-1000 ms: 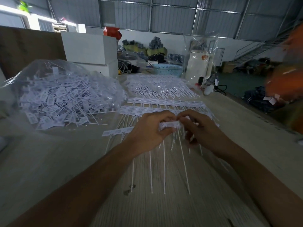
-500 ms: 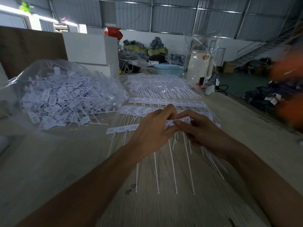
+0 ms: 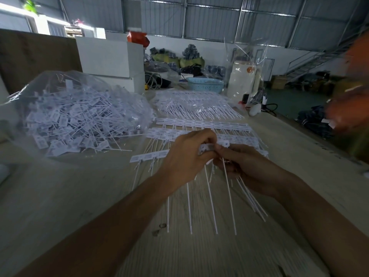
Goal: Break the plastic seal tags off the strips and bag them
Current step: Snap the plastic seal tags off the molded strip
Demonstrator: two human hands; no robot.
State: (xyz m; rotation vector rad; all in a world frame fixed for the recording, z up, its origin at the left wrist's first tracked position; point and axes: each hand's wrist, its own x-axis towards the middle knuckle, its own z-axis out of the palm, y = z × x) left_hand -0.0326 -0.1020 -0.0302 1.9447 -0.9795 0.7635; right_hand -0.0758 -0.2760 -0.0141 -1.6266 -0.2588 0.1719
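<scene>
Two hands meet over the middle of our wooden table (image 3: 60, 206), both working one strip of seal tags (image 3: 151, 156). Our left hand (image 3: 185, 162) curls its fingers over the strip from above and grips it, the free end of the strip sticking out to the left of the knuckles. Our right hand (image 3: 247, 170) pinches the tag at the strip's right end (image 3: 211, 146) between thumb and fingertips, touching the left hand's fingers there. Long white tails (image 3: 211, 198) hang from the strip down toward us, their tips resting on the tabletop. Behind our hands, more uncut strips (image 3: 199, 123) lie in rows across the table, and a further sheaf sits in clear wrap (image 3: 197, 105) beyond them. To the left, well apart from our hands, a clear plastic bag (image 3: 75, 114) bulges with loose tags. A blue basket (image 3: 205, 84) stands at the far end. At the right edge we see a blurred person in orange (image 3: 351, 108).
</scene>
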